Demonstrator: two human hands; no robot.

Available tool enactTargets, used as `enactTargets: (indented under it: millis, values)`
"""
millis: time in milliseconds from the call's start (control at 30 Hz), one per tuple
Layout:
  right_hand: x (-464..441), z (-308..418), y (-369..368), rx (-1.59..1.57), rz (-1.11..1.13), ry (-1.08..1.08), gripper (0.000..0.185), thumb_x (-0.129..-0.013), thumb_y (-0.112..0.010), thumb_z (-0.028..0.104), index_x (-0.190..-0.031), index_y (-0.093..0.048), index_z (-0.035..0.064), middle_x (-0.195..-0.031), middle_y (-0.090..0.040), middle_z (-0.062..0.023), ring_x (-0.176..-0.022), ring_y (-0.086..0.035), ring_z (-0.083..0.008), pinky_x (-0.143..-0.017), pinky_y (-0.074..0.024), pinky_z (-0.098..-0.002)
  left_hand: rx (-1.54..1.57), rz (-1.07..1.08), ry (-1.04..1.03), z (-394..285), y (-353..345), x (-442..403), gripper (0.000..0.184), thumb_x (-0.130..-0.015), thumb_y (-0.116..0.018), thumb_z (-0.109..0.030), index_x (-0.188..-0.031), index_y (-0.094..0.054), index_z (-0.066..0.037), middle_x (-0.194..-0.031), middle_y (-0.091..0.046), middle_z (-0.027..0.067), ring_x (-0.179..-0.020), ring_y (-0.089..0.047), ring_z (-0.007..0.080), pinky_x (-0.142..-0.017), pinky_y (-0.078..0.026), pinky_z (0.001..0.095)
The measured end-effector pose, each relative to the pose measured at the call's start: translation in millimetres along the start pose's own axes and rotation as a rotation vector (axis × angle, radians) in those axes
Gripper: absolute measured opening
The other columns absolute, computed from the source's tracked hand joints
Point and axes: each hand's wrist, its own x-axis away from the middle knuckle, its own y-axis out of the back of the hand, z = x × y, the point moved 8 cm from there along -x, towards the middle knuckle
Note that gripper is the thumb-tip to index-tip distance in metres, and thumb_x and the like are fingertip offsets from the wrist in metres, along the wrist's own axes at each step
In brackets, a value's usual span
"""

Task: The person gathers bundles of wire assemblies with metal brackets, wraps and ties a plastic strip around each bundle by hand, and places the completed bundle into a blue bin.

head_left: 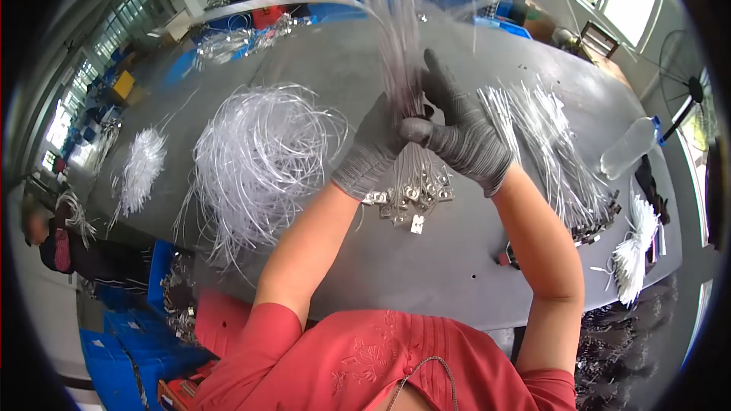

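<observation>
Both of my hands wear grey gloves and meet above the middle of the dark table. My left hand [373, 144] is wrapped round a bundle of clear strands [392, 38], which stands up and is blurred at the top. My right hand [466, 133] is against the same bundle, its thumb across the base and its other fingers raised and apart. Below the hands hang or lie thin strands with small metal clips [411, 196]; where they join the bundle is hidden by the gloves.
A large tangle of clear strands [259, 160] lies left on the table [396, 266], a smaller bundle [141, 167] farther left. Right are strands with metal ends [552, 152], a clear bottle [630, 148] and a white bundle [636, 251]. A person [61, 247] is at the far left.
</observation>
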Motion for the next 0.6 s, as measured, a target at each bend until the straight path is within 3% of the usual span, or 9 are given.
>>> enactTargets:
  millis: [67, 100, 133, 233, 300, 333, 433, 500, 600]
  values:
    - [7.9, 6.2, -2.7, 0.194, -0.02, -0.024, 0.097, -0.068, -0.077, 0.027, -0.14, -0.016, 0.0059, -0.13, -0.04, -0.0171, -0.12, -0.04, -0.0242, -0.096, -0.0366, -0.0321, -0.115, 0.119, -0.145, -23.5, -9.7, 1.9, 0.042, -0.074, -0.068, -0.03, -0.099, -0.051, -0.002, -0.088, -0.057, 0.0046, -0.08, -0.056, 0.0146, -0.069, -0.047, 0.0294]
    - [9.1, -3.8, -8.7, -0.259, -0.075, -0.163, 0.097, -0.067, -0.078, 0.025, -0.14, -0.016, 0.0082, -0.127, -0.042, -0.0143, -0.117, -0.042, -0.0217, -0.094, -0.0372, -0.0298, -0.166, 0.173, -0.222, -35.0, -14.3, 3.8, 0.041, -0.072, -0.07, -0.028, -0.097, -0.052, -0.001, -0.089, -0.057, 0.0041, -0.081, -0.055, 0.0135, -0.069, -0.046, 0.0291]
    - [7.2, -5.7, -9.6, -0.196, 0.007, -0.137, 0.096, -0.067, -0.078, 0.024, -0.139, -0.016, 0.0082, -0.125, -0.043, -0.0135, -0.115, -0.043, -0.0213, -0.093, -0.0379, -0.0301, -0.278, 0.221, -0.203, -32.6, -16.0, 1.0, 0.039, -0.071, -0.07, -0.028, -0.095, -0.054, -0.001, -0.089, -0.057, 0.0034, -0.081, -0.055, 0.0122, -0.068, -0.046, 0.0287]
    - [12.5, -10.6, -7.8, -0.225, -0.01, -0.07, 0.093, -0.066, -0.078, 0.021, -0.137, -0.02, 0.0081, -0.121, -0.046, -0.0121, -0.112, -0.045, -0.0206, -0.092, -0.039, -0.0307, 0.17, 0.2, 0.046, -13.9, -24.5, 6.5, 0.033, -0.072, -0.07, -0.025, -0.091, -0.056, -0.002, -0.093, -0.057, 0.006, -0.082, -0.055, 0.0142, -0.067, -0.047, 0.0299]
    - [17.8, -3.3, -9.0, -0.216, -0.066, -0.053, 0.09, -0.065, -0.078, 0.02, -0.135, -0.023, 0.008, -0.119, -0.047, -0.0116, -0.111, -0.045, -0.0205, -0.092, -0.039, -0.0314, -0.107, 0.14, -0.216, -24.0, -23.6, 11.9, 0.028, -0.073, -0.068, -0.022, -0.09, -0.057, -0.002, -0.095, -0.057, 0.0093, -0.083, -0.056, 0.0186, -0.068, -0.047, 0.0309]
    - [19.1, 0.7, -12.5, -0.162, -0.073, -0.063, 0.089, -0.065, -0.079, 0.02, -0.135, -0.024, 0.0079, -0.119, -0.047, -0.0115, -0.111, -0.045, -0.0205, -0.092, -0.0389, -0.0318, -0.663, 0.096, -0.594, -34.3, -29.4, 22.6, 0.025, -0.074, -0.066, -0.02, -0.09, -0.057, -0.003, -0.095, -0.057, 0.011, -0.084, -0.056, 0.0213, -0.068, -0.047, 0.0312]
    - [23.5, 2.7, -18.4, -0.15, -0.149, -0.118, 0.085, -0.064, -0.079, 0.018, -0.132, -0.028, 0.0068, -0.114, -0.05, -0.0108, -0.105, -0.048, -0.0205, -0.09, -0.0399, -0.0324, -0.399, -0.05, -0.339, 7.0, -15.1, 19.8, 0.019, -0.079, -0.057, -0.013, -0.096, -0.056, -0.004, -0.094, -0.055, 0.0144, -0.086, -0.054, 0.0283, -0.071, -0.047, 0.0309]
    - [20.0, 8.9, -18.3, -0.106, -0.214, -0.099, 0.083, -0.064, -0.078, 0.017, -0.13, -0.03, 0.006, -0.11, -0.052, -0.0105, -0.101, -0.05, -0.0201, -0.088, -0.0411, -0.0321, -0.345, 0.004, -0.407, 5.0, -20.0, 22.8, 0.02, -0.079, -0.056, -0.011, -0.098, -0.054, -0.004, -0.091, -0.055, 0.0112, -0.084, -0.055, 0.0237, -0.07, -0.047, 0.0287]
    - [20.9, 55.3, -18.6, -0.002, -0.3, 0.109, 0.073, -0.071, -0.073, 0.019, -0.13, -0.032, 0.0036, -0.108, -0.05, -0.0067, -0.098, -0.048, -0.0152, -0.086, -0.041, -0.0302, -0.001, 0.039, -0.274, -18.5, -33.5, 23.2, 0.017, -0.081, -0.055, -0.008, -0.097, -0.053, -0.003, -0.083, -0.055, 0.0051, -0.076, -0.056, 0.0147, -0.065, -0.047, 0.0243]
